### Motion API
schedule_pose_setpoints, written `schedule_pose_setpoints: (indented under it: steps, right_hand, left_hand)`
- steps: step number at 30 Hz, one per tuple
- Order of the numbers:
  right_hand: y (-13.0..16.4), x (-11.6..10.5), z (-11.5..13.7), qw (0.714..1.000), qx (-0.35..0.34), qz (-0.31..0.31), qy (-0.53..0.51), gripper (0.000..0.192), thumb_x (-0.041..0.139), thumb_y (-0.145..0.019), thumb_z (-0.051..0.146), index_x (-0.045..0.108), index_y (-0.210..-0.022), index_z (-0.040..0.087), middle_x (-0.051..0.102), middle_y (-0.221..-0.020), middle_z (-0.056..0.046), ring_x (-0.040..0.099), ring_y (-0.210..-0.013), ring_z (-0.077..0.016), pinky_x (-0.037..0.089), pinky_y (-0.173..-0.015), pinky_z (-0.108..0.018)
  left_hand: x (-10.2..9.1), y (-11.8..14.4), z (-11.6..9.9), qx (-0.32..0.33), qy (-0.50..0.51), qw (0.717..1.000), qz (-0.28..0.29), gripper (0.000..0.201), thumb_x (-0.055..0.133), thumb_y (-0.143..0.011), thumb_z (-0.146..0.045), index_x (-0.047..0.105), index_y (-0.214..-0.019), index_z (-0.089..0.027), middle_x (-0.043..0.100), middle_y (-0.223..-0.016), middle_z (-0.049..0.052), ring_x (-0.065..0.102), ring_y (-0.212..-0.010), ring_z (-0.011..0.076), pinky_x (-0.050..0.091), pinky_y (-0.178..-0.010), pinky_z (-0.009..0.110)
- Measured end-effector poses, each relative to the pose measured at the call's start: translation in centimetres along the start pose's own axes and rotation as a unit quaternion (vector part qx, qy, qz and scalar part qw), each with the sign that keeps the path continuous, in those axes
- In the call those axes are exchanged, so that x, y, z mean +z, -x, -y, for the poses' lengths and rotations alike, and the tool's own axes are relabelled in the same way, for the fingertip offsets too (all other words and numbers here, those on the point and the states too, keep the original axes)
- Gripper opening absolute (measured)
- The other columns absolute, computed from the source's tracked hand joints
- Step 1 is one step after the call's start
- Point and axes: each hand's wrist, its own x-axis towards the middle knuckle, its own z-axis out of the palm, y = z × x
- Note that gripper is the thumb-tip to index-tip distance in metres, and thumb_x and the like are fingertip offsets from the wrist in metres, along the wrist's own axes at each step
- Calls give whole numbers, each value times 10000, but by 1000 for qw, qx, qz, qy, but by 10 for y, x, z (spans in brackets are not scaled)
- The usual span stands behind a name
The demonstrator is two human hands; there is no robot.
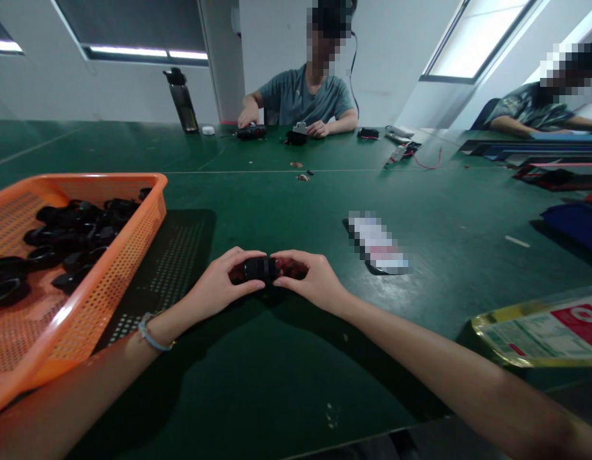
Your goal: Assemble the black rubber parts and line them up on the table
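Just above the green table, a small black rounded part (256, 269) is held between my two hands; its exact kind I cannot make out. My left hand (229, 276) closes its thumb and fingers round the left end. From the other side my right hand (311, 276) pinches the right end, with thumb and fingertips meeting it. To my left stands an orange plastic basket (155, 191), its mesh walls around several glossy black parts (80, 223) of similar look.
A phone (377, 243) lies right of my hands. A gold-edged package (540, 332) is at the right front. Across the table (277, 198) a person (303, 96) handles black items; another person (526, 115) sits far right. A dark bottle (181, 102) stands at the back.
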Motion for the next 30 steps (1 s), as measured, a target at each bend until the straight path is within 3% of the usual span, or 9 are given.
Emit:
schedule_pose_setpoints:
  steps: [4,11,30]
  right_hand:
    - [-1,0,-1,1000,-7,0,-14,401,706,-639,129,658,-1035,164,704,-862,-39,651,-722,-140,534,-687,-286]
    - [-1,1,-2,996,-65,-36,56,352,691,-666,119,675,-1012,183,697,-908,-46,650,-770,-143,537,-711,-292]
    - [-4,2,-4,995,-75,-32,51,347,707,-649,130,651,-990,164,704,-857,-31,660,-751,-137,543,-727,-294]
  left_hand:
    - [0,-1,3,-2,17,1000,3,443,653,-681,-400,612,-1076,-202,545,-929,32,577,-853,211,485,-807,364]
    - [0,-5,5,-21,55,998,4,481,662,-659,-409,602,-1083,-190,542,-965,44,586,-891,231,496,-821,398]
    - [0,-8,5,-15,39,999,7,532,653,-637,-449,590,-1091,-180,575,-1021,66,591,-908,240,475,-857,428]
